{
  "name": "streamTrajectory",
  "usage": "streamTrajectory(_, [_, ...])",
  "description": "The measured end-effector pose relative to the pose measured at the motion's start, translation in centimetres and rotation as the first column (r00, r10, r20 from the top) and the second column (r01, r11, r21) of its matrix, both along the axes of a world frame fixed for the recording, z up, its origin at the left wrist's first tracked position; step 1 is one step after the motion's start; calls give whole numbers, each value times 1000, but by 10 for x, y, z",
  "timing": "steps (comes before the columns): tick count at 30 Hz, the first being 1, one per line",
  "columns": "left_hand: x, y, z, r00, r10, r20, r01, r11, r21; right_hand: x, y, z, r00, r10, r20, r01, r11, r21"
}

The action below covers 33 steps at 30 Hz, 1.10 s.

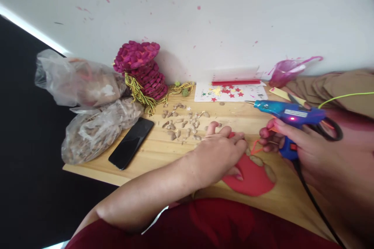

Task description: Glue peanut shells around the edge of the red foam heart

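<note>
My right hand (292,136) is wrapped round a blue glue gun (292,113). Its metal nozzle points left and a small red light glows on its side. A thin orange loop (257,146) shows by the fingertips. My left hand (220,149) grips a flat red disc (251,179) on the table, thumb over its face and bent fingers at the far edge. Brown peanuts (257,160) line the disc's right rim. The left fingers hide part of the disc, and whatever lies under them cannot be seen.
Loose peanuts (181,122) are scattered mid-table. A phone (131,144), plastic bags (99,132) and a magenta peanut-covered object (143,70) with yellow cord stand left. At the back are paper with star stickers (201,95) and a pink-stained cup (284,73). A black cord (315,202) trails right.
</note>
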State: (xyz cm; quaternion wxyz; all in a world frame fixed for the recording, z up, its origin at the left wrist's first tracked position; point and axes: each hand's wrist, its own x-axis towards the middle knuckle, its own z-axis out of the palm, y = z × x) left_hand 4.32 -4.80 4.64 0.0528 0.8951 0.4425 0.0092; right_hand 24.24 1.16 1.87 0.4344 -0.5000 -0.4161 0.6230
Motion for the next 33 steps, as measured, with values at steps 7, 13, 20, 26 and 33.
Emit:
streamTrajectory(7, [-9, 11, 3, 979, 38, 199, -8, 989, -147, -2, 1, 2, 998, 30, -55, -32, 999, -26])
streamTrajectory(13, [-36, 16, 30, 881, 206, 426, -221, 975, -14, -3, 3, 1, 997, 39, -64, -38, 999, 8])
streamTrajectory(20, [-65, 14, 47, 884, 311, 349, -322, 946, -26, 0, 5, 1, 997, 34, -68, -33, 999, 20])
streamTrajectory(26, [-79, 25, 24, 928, 234, 290, -230, 972, -49, 0, 9, -1, 999, 34, -41, -33, 999, 12])
streamTrajectory(33, [-78, 23, 7, 957, 149, 249, -102, 976, -192, 4, 14, -5, 998, 60, -7, -60, 998, 12])
